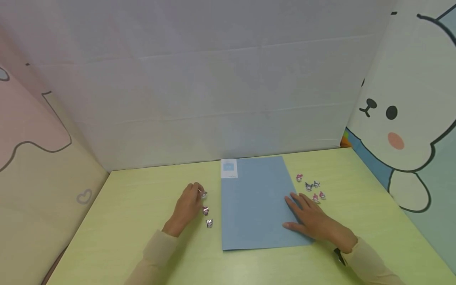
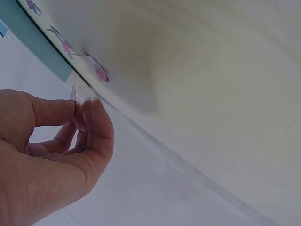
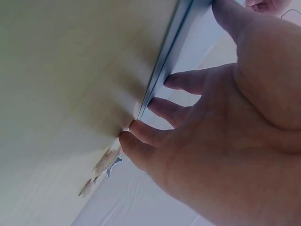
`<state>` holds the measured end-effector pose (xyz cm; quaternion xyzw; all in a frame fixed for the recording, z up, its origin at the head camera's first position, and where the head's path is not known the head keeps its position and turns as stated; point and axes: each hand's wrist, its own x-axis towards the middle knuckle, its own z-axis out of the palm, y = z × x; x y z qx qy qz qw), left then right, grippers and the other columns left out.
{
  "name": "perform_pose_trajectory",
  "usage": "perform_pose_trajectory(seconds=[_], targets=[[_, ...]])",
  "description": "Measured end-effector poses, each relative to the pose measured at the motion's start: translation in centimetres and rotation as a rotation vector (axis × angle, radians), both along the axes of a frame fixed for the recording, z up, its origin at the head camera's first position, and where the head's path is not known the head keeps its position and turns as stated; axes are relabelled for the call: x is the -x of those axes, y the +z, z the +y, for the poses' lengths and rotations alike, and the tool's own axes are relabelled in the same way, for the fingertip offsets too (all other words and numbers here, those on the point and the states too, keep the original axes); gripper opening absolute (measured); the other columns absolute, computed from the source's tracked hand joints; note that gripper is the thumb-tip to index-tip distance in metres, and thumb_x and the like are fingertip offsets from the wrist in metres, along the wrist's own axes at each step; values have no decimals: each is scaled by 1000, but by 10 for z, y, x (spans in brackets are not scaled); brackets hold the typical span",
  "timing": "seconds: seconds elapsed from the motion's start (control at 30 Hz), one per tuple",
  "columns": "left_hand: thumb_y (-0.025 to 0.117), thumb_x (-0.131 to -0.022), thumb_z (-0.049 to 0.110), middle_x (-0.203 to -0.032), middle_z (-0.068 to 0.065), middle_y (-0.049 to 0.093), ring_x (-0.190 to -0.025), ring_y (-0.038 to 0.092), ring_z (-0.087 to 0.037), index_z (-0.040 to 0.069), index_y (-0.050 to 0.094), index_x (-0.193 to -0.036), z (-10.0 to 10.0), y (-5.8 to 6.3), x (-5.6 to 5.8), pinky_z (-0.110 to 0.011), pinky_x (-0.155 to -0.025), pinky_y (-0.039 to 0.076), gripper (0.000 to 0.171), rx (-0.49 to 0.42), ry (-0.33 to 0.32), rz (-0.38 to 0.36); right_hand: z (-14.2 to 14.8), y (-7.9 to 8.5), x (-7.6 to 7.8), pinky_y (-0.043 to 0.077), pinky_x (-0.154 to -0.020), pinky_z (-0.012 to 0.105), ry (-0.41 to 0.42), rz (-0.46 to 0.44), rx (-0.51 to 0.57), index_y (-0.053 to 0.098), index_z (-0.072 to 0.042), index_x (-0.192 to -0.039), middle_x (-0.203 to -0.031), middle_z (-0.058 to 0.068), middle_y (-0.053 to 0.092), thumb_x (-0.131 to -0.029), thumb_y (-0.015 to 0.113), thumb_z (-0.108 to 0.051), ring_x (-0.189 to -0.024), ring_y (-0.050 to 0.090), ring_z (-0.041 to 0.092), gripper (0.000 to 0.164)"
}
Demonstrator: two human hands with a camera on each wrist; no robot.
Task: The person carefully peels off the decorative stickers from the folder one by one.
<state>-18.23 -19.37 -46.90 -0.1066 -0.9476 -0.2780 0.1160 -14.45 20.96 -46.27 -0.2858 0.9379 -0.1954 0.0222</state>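
Note:
My left hand [image 1: 187, 205] is left of the blue folder [image 1: 254, 206], its thumb and fingertips pinching a small thin pinkish piece [image 2: 73, 92], seen edge-on in the left wrist view. Close by its fingertips lies a small cartoon-character sticker [image 1: 204, 194]. Nearer the front are a pink-topped sticker [image 1: 205, 211] and a dark-and-white one [image 1: 209, 223]. My right hand [image 1: 310, 219] rests with spread fingers across the folder's right edge, some fingertips on the folder and others on the table, as the right wrist view shows.
Several small character stickers [image 1: 308, 187] lie right of the folder, just beyond my right fingers. A white label [image 1: 229, 168] marks the folder's top left corner. The yellow-green table [image 1: 142, 206] meets a white sheet [image 1: 199, 99] behind and printed panels [image 1: 402, 130] at the sides.

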Motion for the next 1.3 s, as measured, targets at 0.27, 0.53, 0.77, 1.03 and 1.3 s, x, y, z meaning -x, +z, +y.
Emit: perform_pose_trajectory(seconds=[0.27, 0.53, 0.77, 1.03, 1.3], targets=[[64, -97, -4, -91, -12, 59, -82, 58, -25, 0, 61, -101, -12, 1, -5, -37, -67, 52, 6, 17, 14, -16, -2, 5, -1, 31, -107, 72, -17, -43, -32, 42, 6, -152, -155, 31, 38, -96, 70, -44, -141, 31, 58, 80], [64, -94, -7, -89, -12, 59, -80, 58, -26, -1, 61, -99, -23, -4, -9, -39, -66, 51, 9, 43, 34, -19, 3, -6, 2, 30, -105, 75, 2, -7, 9, 42, 7, -150, -153, 32, 38, -98, 64, -50, -139, 30, 60, 80], [62, -92, -7, -87, -11, 59, -79, 57, -25, -1, 64, -98, -28, -5, -11, -38, -64, 52, 9, 60, 63, -68, 4, -11, 4, 29, -105, 75, 2, -1, 10, 41, 6, -151, -154, 33, 37, -99, 61, -52, -140, 29, 60, 81], [67, -89, -7, -91, -17, 57, -80, 54, -29, -4, 64, -100, -22, -2, -19, -40, -61, 49, 11, 106, 100, 17, 6, -14, 6, 31, -102, 76, 19, 33, 15, 43, 7, -150, -152, 33, 39, -99, 63, -51, -137, 32, 61, 79], [71, -91, 2, -91, -17, 59, -78, 55, -28, -6, 65, -103, 8, 2, -25, -38, -60, 48, 16, 110, 55, 64, 6, -14, 8, 29, -107, 74, 10, -16, -10, 40, 7, -152, -156, 33, 35, -99, 63, -49, -141, 28, 60, 81]])
